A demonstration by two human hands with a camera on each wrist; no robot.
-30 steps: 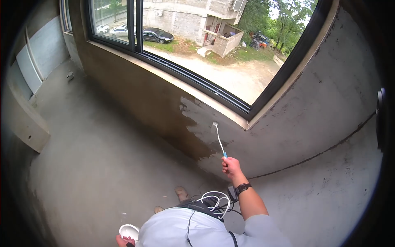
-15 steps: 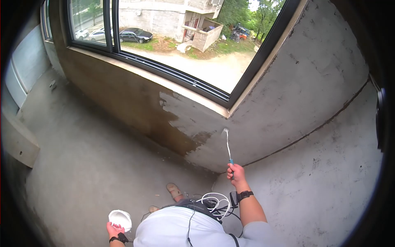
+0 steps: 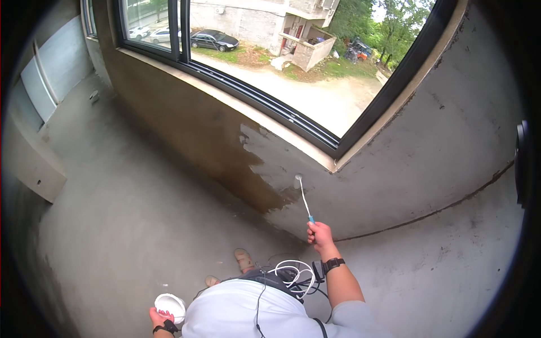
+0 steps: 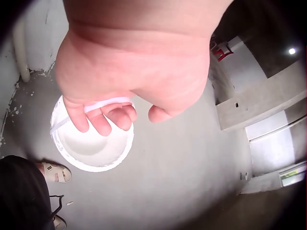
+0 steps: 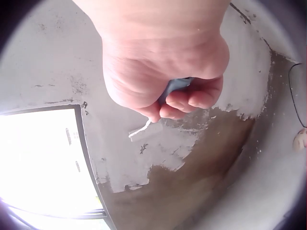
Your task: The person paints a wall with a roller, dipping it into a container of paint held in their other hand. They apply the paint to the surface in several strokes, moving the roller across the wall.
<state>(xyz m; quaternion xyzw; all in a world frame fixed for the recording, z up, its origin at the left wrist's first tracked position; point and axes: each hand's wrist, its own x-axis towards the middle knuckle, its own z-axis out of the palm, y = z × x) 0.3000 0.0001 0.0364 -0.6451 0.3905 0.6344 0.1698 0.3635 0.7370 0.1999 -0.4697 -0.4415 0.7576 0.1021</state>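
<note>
1. The right hand is wrapping its fingers round the blue handle of the roller
2. The left hand is holding the bucket, fingers curling over its rim or bail; I cannot tell which
3. The roller is meeting the wall, it seems, on grey just right of the brown patch, below the sill
4. For an even finish, strokes should be overlapping the grey and running towards that ragged edge
5. Pressure should be light, as the thin rod is probably flexing under a hard push
6. Near the sill, the right hand should be slowing to avoid smears
7. Meanwhile, the left should be keeping the bucket level, within easy dipping reach
</note>
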